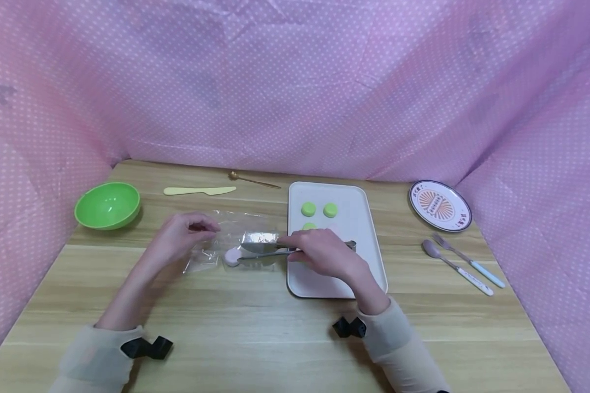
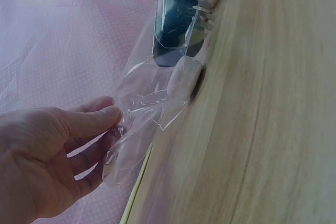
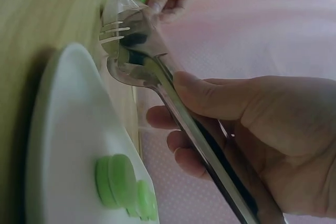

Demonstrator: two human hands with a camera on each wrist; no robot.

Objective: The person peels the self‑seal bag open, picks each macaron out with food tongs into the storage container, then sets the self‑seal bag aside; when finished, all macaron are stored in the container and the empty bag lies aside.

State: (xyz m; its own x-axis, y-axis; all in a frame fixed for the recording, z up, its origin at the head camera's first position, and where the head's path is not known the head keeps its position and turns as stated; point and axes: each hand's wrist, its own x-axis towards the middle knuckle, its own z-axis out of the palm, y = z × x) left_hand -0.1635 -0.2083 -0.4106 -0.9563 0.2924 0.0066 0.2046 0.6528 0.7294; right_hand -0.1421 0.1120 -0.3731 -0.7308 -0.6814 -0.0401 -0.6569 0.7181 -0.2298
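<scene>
My left hand [image 1: 182, 234] pinches the edge of a clear plastic bag [image 2: 142, 98] between thumb and fingers, beside its left end. In my right hand [image 1: 324, 252] is a pair of metal serving tongs [image 3: 181, 114], one arm flat and the other fork-tined. The tongs' ends lie inside the bag. Next to their tips, a pale pink macaron [image 1: 233, 257] sits in the bag, low against the table. Whether the tongs touch it, I cannot tell. Green macarons [image 1: 308, 209] rest on a white tray [image 1: 324, 284] under my right hand, which partly hides a pale one.
A green bowl [image 1: 108, 206] stands at the left. Behind the bag lie a yellow knife [image 1: 199, 191] and a thin gold spoon [image 1: 253, 179]. At the right are a patterned plate [image 1: 440, 206], a spoon [image 1: 457, 267] and a fork [image 1: 468, 260]. A pink dotted cloth [image 1: 295, 82] surrounds the table.
</scene>
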